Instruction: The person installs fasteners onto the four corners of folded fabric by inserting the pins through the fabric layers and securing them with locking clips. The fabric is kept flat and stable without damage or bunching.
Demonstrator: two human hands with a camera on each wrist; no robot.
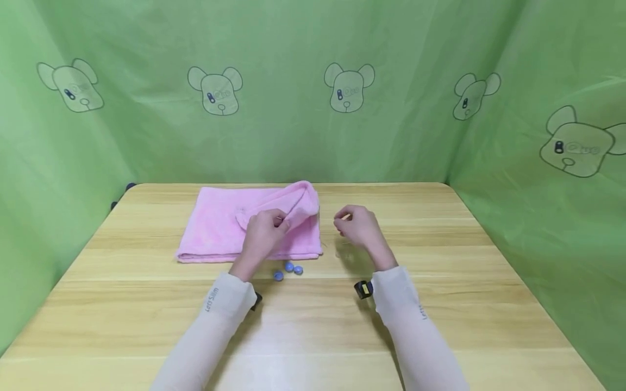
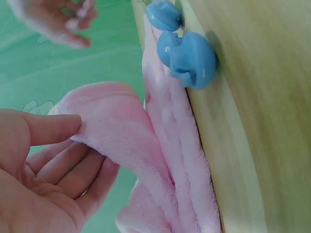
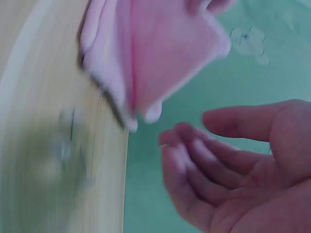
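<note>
A folded pink plush cloth (image 1: 210, 222) lies at the back of the table, its near right part lifted and turned back. My left hand (image 1: 264, 231) pinches the cloth's raised edge between thumb and fingers; the left wrist view shows the thumb (image 2: 53, 128) on top of the pink fabric (image 2: 112, 116). My right hand (image 1: 359, 224) hovers right of the cloth, fingers loosely bent, with nothing visible between thumb and fingertips in the right wrist view. Three small round blue plastic pieces (image 1: 289, 267) lie before the cloth; one piece (image 2: 194, 60) shows a notch.
Clear, blurred small items (image 3: 63, 145) lie on the wooden table (image 1: 313, 326) below my right hand, too faint to identify. A green curtain (image 1: 283, 141) with printed bear heads surrounds the table at the back and sides.
</note>
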